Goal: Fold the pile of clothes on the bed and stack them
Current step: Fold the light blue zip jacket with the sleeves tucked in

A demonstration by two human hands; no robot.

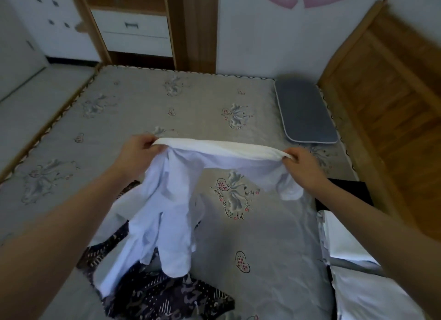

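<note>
I hold a white garment (167, 200) up over the bed (133, 109). My left hand (139, 150) grips one end of its upper edge and my right hand (303, 166) grips the other, so the edge is stretched between them. The rest of the white cloth hangs down crumpled toward the lower left. Under it lies a dark patterned garment (155, 295) on the bedspread. White folded clothes (372, 293) lie at the lower right, with a black piece (350, 190) beyond them.
A grey-blue pillow (305, 112) lies at the far right of the bed, against the wooden headboard (391, 109). A wooden cabinet with white drawers (133, 30) stands beyond the bed's far edge. The grey floral bedspread shows bare in the middle.
</note>
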